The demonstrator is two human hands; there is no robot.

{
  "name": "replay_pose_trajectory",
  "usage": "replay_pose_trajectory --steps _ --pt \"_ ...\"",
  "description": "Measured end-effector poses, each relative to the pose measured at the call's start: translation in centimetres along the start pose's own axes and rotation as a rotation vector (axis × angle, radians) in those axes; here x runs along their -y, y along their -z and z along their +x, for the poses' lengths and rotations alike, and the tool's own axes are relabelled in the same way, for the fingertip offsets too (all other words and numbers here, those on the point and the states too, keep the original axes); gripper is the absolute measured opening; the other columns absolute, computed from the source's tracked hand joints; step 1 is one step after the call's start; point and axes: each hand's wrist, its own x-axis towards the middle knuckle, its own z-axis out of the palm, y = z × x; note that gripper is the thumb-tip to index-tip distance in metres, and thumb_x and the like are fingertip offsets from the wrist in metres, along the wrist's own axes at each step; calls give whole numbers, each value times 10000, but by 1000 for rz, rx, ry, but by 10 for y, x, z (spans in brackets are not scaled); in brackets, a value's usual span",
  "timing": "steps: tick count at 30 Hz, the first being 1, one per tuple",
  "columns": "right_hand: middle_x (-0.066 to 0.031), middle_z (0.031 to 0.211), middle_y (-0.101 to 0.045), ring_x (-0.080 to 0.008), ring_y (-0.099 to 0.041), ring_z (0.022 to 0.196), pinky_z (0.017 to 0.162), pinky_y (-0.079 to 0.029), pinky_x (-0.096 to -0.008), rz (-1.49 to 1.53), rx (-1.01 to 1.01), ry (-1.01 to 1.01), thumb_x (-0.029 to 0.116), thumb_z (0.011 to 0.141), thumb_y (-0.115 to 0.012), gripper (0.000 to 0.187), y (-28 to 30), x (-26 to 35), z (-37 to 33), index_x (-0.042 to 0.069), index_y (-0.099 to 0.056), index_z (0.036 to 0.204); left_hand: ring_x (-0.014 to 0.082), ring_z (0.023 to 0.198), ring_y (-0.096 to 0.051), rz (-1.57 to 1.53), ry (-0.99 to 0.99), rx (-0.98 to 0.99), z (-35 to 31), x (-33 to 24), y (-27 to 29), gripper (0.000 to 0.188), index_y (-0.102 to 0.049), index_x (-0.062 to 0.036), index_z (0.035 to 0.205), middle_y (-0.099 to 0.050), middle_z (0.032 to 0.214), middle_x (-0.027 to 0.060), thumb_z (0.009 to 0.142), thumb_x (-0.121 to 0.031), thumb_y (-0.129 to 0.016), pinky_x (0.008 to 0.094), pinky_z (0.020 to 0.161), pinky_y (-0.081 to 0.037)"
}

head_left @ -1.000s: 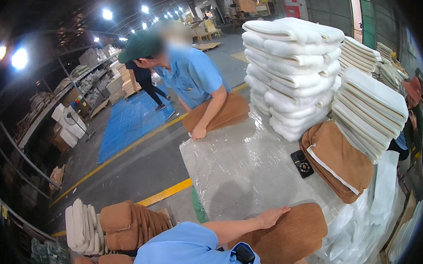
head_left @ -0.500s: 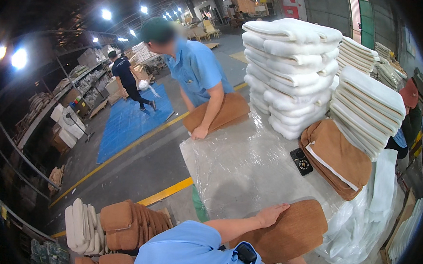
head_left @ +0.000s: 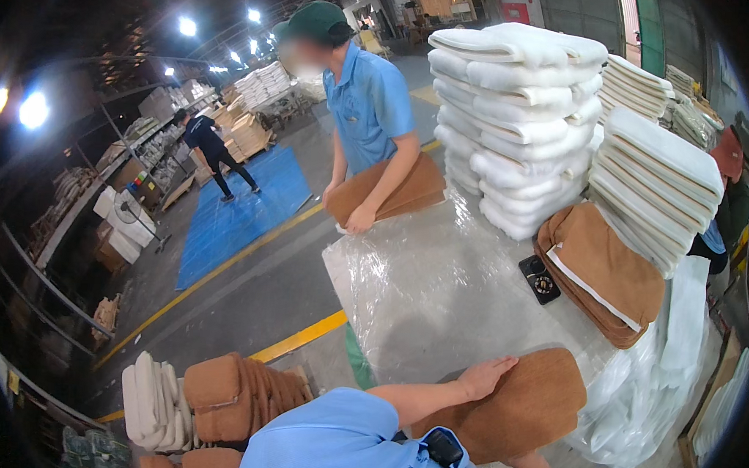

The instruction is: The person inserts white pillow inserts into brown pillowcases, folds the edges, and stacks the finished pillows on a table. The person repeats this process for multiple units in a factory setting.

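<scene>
A brown fabric cushion cover (head_left: 526, 403) with rounded corners lies in front of me at the near side of the table. My left hand (head_left: 487, 377) rests on its upper left part, fingers stretched out and flat against the fabric. At the lower right edge, my right hand (head_left: 534, 463) reaches beneath the cover, and its fingers are hidden. Across the table a co-worker in a blue shirt (head_left: 372, 115) has both hands on a small stack of brown covers (head_left: 406, 189).
Clear plastic film covers the table (head_left: 423, 270). Toward the right are a tall pile of white padding (head_left: 515, 131), white pads (head_left: 652, 189), brown covers (head_left: 606, 267) and a black phone (head_left: 540, 279). Cushion stacks (head_left: 235, 392) stand at lower left. Another person (head_left: 214, 149) is on a blue tarp.
The co-worker has straightened and turned toward the brown covers, both hands now on them. The person on the tarp has moved left. My hands have barely moved on the cover.
</scene>
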Motion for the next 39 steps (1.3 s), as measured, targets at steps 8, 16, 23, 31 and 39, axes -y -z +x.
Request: replay_pose_trajectory --steps 8,16,23,31,39 --pt "-82 1755 -308 -309 -258 1616 1322 -183 -498 154 -34 -165 598 1011 -568 801 -23 16 10 233 -336 1686 391 1448 -510 50 3 -17 -7 7 -6 597 -421 -115 1620 -476 1637 171 1028 -37 -416 443 1210 -437" --pt "-225 1465 -617 -464 -532 1372 1189 -377 -597 -195 -278 6 332 925 -650 566 -33 38 -32 83 -639 1433 398 1456 -500 1 23 65 13 2 -2 548 -475 -82 1586 -498 1617 188 1043 -83 -400 459 1235 -398" --pt "-142 1410 -640 -337 -524 1419 1279 -280 -574 -234 -206 59 402 1099 -522 442 -68 47 -95 56 -692 1313 476 1515 -397 156 -274 13 -22 -10 -27 537 -530 -7 1526 -477 1631 209 992 -7 -475 553 1281 -284" --pt "-158 1579 -542 -338 -408 1546 1308 -244 -568 161 -297 -411 340 1118 -503 487 -125 98 -182 23 -583 1479 449 1605 -247 251 -281 177 -102 -36 -48 630 -408 -16 1622 -347 1714 204 995 -7 -470 584 1310 -177" --pt "-120 1446 -665 -315 -535 1456 1272 -288 -590 374 -781 -381 209 1049 -608 350 -66 137 -169 61 -697 1353 322 1490 -479 -701 233 447 -100 -84 -14 489 -431 -13 1600 -413 1686 164 1152 -207 -441 454 1195 -432"
